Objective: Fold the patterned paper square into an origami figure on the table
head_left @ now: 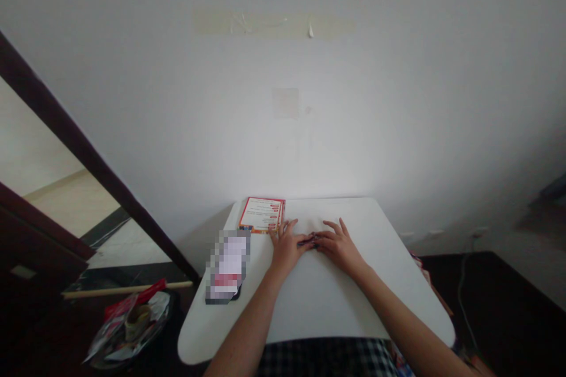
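Note:
My left hand [286, 248] and my right hand [339, 247] meet over the middle of the white table [322, 306]. Between their fingertips is a small dark object [306, 241] with purplish patches, mostly covered by the fingers, so its kind is unclear. Both hands pinch it from opposite sides, while some other fingers stick out away from it. Just beyond my left hand lies a printed card or booklet [263, 213] with a red border. Left of that hand, a phone-shaped item [229, 265] is blurred by pixelation.
A pale wall [336, 147] with tape marks stands against the table's far edge. On the floor at the left sits a bin [132, 330] full of wrappers and paper. A cable [462, 288] hangs at the right, and a dark door frame [97, 159] slants on the left.

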### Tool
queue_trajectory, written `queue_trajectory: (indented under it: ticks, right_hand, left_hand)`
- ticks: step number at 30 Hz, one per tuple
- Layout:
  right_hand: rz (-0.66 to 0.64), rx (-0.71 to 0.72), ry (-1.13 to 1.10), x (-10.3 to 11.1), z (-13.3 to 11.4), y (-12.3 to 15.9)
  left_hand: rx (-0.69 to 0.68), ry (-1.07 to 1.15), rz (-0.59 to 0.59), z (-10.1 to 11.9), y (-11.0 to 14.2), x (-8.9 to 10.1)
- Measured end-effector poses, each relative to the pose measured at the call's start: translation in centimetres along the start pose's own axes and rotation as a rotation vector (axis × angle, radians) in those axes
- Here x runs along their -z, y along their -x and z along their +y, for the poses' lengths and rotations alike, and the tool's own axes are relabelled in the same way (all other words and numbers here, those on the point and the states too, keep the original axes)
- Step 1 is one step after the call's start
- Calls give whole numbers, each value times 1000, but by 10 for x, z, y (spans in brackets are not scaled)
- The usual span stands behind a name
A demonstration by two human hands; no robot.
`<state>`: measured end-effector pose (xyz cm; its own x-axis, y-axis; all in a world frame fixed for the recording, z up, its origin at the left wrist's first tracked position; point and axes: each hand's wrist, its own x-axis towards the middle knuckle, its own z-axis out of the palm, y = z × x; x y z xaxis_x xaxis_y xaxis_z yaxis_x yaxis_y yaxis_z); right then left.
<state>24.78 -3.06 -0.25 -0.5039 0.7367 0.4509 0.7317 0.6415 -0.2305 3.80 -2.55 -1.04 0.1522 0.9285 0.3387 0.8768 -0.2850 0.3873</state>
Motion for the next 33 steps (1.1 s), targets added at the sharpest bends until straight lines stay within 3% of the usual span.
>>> queue_trajectory:
  ticks: [12, 22, 33]
  right_hand:
    - [19, -34, -7, 2, -9, -1]
    - [1, -187, -52, -3, -11, -5]
    - [5, -184, 24, -8, -8, -8]
  left_hand:
    - [-1, -9, 3, -1, 0, 0]
    - [2, -4, -3, -2, 0, 0]
    - [7, 3, -3, 5, 1, 6]
